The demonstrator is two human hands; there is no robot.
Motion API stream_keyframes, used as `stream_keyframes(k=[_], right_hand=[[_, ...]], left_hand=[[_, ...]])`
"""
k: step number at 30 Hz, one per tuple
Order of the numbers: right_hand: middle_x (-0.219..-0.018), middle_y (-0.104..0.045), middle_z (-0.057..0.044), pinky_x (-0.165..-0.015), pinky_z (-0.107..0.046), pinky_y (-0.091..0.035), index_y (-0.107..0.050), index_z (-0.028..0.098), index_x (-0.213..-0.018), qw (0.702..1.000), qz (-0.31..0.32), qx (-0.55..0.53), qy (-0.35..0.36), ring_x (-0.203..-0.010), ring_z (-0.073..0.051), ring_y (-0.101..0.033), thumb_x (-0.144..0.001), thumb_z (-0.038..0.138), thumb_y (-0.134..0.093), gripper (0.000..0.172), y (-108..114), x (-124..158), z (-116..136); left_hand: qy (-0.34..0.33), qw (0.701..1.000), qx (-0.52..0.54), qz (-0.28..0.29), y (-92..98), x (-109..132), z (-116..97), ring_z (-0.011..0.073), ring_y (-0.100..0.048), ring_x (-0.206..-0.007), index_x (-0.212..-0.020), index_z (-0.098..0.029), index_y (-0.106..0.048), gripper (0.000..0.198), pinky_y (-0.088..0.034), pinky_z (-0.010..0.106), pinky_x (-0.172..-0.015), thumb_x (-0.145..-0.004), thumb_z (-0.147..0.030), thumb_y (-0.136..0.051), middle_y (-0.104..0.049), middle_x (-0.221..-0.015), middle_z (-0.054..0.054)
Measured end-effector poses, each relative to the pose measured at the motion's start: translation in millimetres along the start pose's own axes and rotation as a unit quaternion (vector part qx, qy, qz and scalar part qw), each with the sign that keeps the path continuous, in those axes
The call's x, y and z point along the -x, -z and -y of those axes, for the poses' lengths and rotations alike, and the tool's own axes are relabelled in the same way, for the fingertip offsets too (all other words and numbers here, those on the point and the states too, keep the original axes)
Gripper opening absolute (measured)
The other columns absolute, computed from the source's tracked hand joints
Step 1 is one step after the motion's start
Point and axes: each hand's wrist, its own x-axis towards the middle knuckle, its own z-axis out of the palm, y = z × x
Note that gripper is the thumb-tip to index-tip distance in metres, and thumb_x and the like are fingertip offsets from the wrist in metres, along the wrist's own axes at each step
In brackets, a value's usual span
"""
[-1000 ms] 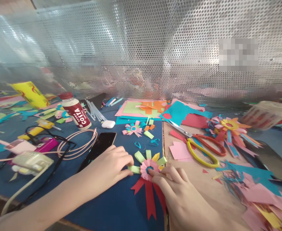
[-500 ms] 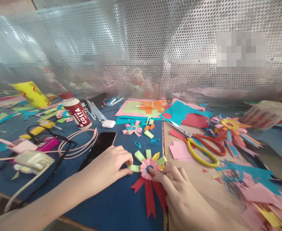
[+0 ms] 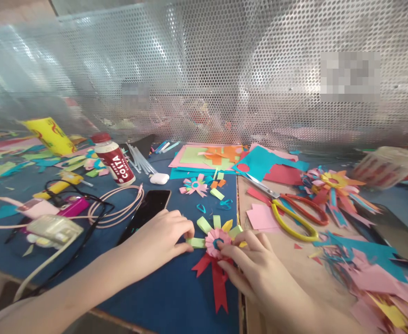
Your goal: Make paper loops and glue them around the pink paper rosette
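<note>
Before me lies a paper flower (image 3: 217,238) with a pleated pink centre, light-green and yellow petal loops and red ribbon tails. My left hand (image 3: 171,234) pinches the end of its left green paper strip (image 3: 197,242) between thumb and fingers. On the other side, my right hand (image 3: 256,264) grips the pink centre, one fingertip on the blue middle and the thumb low by the red tails (image 3: 219,287). That hand covers part of the right petals and tails. Just beyond lie two small blue paper loops (image 3: 226,204) and a small pink-and-blue paper flower (image 3: 194,185).
Scissors (image 3: 296,218) with yellow and red handles lie right. Coloured paper sheets (image 3: 204,160) are stacked behind. A phone (image 3: 148,211), earbud case (image 3: 159,178), coffee bottle (image 3: 113,160), glue gun (image 3: 56,188) and cables crowd the left. A finished-looking paper flower (image 3: 334,183) and scraps (image 3: 371,273) lie right.
My right thumb has come out from under the hand and now shows over the red tails. The left hand keeps its pinch on the green strip. The view has shifted slightly.
</note>
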Motion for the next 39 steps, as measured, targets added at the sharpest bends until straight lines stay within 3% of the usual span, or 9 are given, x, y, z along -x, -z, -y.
stream_keyframes(k=[5, 10, 13, 18, 27, 39], right_hand=[[-0.067, -0.064, -0.002, -0.067, -0.031, -0.035, -0.061, 0.019, -0.074, 0.999, 0.034, 0.040, 0.002, -0.079, -0.018, -0.055, -0.093, 0.023, -0.036, 0.031, 3.7, -7.2, -0.7], [-0.065, -0.063, -0.002, -0.065, -0.030, -0.032, -0.062, 0.018, -0.077, 0.996, 0.014, 0.084, 0.039, -0.076, -0.018, -0.055, -0.086, 0.031, -0.052, 0.019, -3.2, -6.9, -2.4], [-0.068, -0.064, -0.001, -0.063, -0.030, -0.030, -0.061, 0.016, -0.077, 0.992, -0.008, 0.102, 0.075, -0.077, -0.018, -0.054, -0.084, 0.019, -0.055, 0.010, -9.6, -3.9, -2.5], [-0.067, -0.065, -0.003, -0.062, -0.031, -0.029, -0.062, 0.015, -0.078, 0.990, -0.020, 0.111, 0.090, -0.075, -0.018, -0.052, -0.085, 0.011, -0.050, 0.015, -12.8, -1.7, -0.9], [-0.066, -0.066, -0.002, -0.062, -0.030, -0.030, -0.063, 0.015, -0.078, 0.988, -0.050, 0.111, 0.091, -0.070, -0.018, -0.052, -0.081, 0.008, -0.051, 0.014, -15.5, -0.6, -1.2], [-0.069, -0.068, 0.001, -0.063, -0.030, -0.032, -0.064, 0.018, -0.087, 0.997, -0.063, 0.046, 0.030, -0.074, -0.016, -0.055, -0.085, 0.011, -0.049, 0.016, -10.9, -0.7, 2.0]], left_hand=[[-0.010, 1.000, -0.007, 0.003, 1.9, -0.9, -0.6, 0.0176, -0.054, -0.078, -0.074, -0.018, -0.058, 0.010, -0.033, 0.028, -0.069, -0.076, -0.026, -0.065, -0.061, -0.075, -0.002], [-0.013, 1.000, -0.008, -0.006, 1.5, -1.3, 0.1, 0.0178, -0.055, -0.076, -0.074, -0.018, -0.059, 0.011, -0.032, 0.028, -0.067, -0.075, -0.025, -0.067, -0.061, -0.075, -0.002], [-0.014, 1.000, -0.004, -0.010, 1.2, -0.2, -0.1, 0.0178, -0.055, -0.077, -0.075, -0.018, -0.059, 0.011, -0.032, 0.028, -0.068, -0.075, -0.026, -0.066, -0.062, -0.076, -0.002], [-0.005, 1.000, 0.001, -0.011, 1.2, 0.9, -1.7, 0.0177, -0.055, -0.077, -0.074, -0.018, -0.059, 0.011, -0.032, 0.028, -0.067, -0.075, -0.025, -0.066, -0.061, -0.075, -0.003], [-0.006, 1.000, -0.002, -0.008, 2.1, 0.4, -0.2, 0.0178, -0.054, -0.076, -0.074, -0.018, -0.059, 0.011, -0.032, 0.028, -0.067, -0.074, -0.025, -0.067, -0.061, -0.074, -0.002], [-0.021, 1.000, -0.005, -0.011, 3.8, 0.6, -0.1, 0.0173, -0.054, -0.077, -0.074, -0.019, -0.059, 0.010, -0.031, 0.028, -0.069, -0.076, -0.026, -0.065, -0.061, -0.075, -0.003]])
